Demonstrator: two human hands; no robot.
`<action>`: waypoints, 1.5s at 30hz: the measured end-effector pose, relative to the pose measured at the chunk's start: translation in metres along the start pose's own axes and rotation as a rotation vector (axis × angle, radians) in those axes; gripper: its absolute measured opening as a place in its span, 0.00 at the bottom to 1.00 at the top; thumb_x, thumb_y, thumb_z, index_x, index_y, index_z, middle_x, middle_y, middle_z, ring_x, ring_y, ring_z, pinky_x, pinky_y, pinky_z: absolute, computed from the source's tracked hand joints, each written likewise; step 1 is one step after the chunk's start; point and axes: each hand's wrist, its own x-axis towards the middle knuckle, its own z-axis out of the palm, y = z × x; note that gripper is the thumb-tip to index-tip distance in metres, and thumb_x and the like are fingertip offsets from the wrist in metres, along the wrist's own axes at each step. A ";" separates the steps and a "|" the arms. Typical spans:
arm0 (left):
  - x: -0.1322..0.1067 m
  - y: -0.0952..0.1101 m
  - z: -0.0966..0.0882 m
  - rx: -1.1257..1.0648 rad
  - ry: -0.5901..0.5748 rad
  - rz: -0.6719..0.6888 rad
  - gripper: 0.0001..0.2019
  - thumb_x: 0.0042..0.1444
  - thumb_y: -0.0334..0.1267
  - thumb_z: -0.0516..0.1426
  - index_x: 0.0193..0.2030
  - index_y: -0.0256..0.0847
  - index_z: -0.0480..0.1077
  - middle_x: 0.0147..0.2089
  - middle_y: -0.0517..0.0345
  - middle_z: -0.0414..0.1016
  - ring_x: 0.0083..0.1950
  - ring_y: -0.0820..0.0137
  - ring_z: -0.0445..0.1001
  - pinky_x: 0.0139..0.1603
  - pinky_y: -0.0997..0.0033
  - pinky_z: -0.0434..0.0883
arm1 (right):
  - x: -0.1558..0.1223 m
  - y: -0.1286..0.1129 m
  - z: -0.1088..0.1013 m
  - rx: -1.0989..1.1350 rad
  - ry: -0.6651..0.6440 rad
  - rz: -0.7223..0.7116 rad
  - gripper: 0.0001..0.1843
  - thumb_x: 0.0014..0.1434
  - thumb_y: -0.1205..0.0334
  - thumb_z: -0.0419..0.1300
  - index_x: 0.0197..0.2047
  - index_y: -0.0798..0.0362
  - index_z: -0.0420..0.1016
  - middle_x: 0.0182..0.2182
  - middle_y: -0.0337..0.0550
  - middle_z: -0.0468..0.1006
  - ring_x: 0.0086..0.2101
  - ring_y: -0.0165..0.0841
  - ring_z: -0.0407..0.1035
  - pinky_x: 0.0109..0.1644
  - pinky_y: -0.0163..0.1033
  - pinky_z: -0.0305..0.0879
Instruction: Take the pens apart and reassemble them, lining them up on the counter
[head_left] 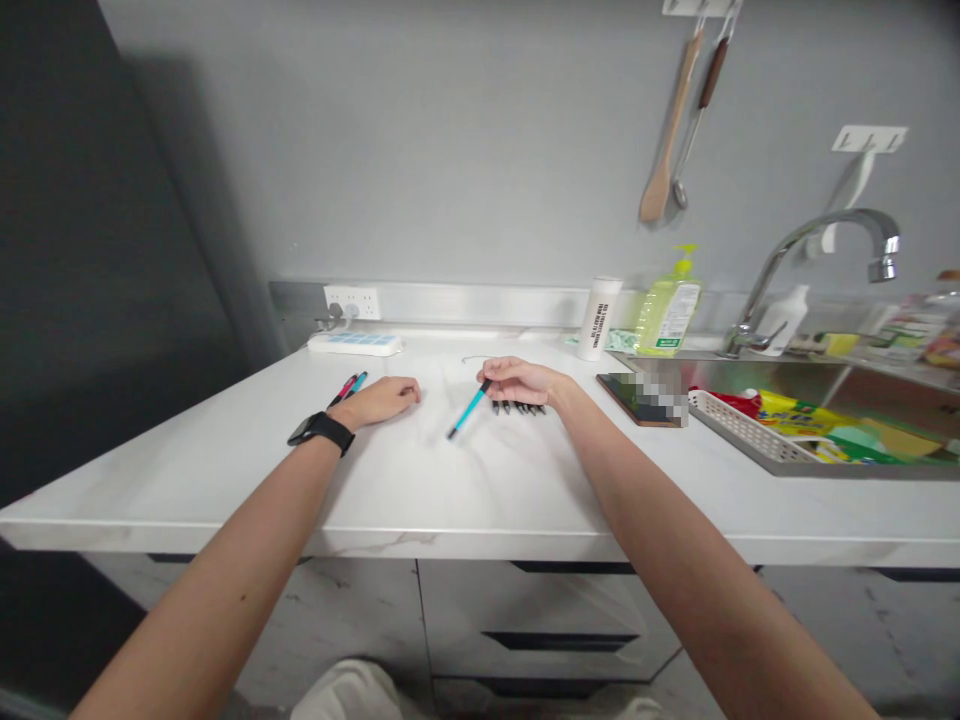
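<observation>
In my right hand (517,378) is a blue pen (469,408) with black ends, pinched by its upper end and slanting down to the left above the counter. Below that hand a row of several black pen tips (519,408) shows; the hand hides the rest of these pens. My left hand (381,398), a black watch at its wrist, rests on the counter with its fingers loosely curled in and nothing visible in them. Just behind it lie a red pen (346,387) and another blue pen (360,381), partly covered by the hand.
A white power strip (355,344) lies at the back left of the white counter (465,500). At the back right stand a white cup (600,320) and a green soap bottle (670,310). A phone (637,397) lies beside the sink (757,462), which has a tap (787,250).
</observation>
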 end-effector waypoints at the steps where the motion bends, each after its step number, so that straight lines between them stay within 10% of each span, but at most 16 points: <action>1: 0.000 0.001 0.000 -0.004 0.004 0.001 0.09 0.45 0.38 0.50 0.29 0.43 0.70 0.25 0.60 0.71 0.30 0.67 0.68 0.36 0.71 0.61 | 0.000 0.000 0.000 0.016 0.013 -0.016 0.05 0.50 0.73 0.63 0.30 0.58 0.70 0.26 0.39 0.73 0.26 0.24 0.70 0.32 0.28 0.68; 11: 0.001 0.001 -0.001 -0.045 0.010 -0.013 0.08 0.44 0.37 0.51 0.27 0.43 0.71 0.22 0.62 0.69 0.29 0.68 0.67 0.36 0.72 0.61 | 0.005 0.004 0.002 -0.107 0.061 -0.024 0.09 0.53 0.62 0.64 0.34 0.56 0.69 0.21 0.33 0.70 0.15 0.18 0.58 0.18 0.24 0.56; 45: 0.003 0.000 0.000 0.135 -0.062 -0.024 0.13 0.51 0.39 0.46 0.35 0.40 0.71 0.33 0.57 0.74 0.36 0.69 0.70 0.40 0.72 0.64 | 0.007 0.009 -0.011 0.070 -0.101 -0.044 0.17 0.51 0.75 0.63 0.45 0.56 0.69 0.28 0.37 0.75 0.27 0.23 0.72 0.34 0.28 0.72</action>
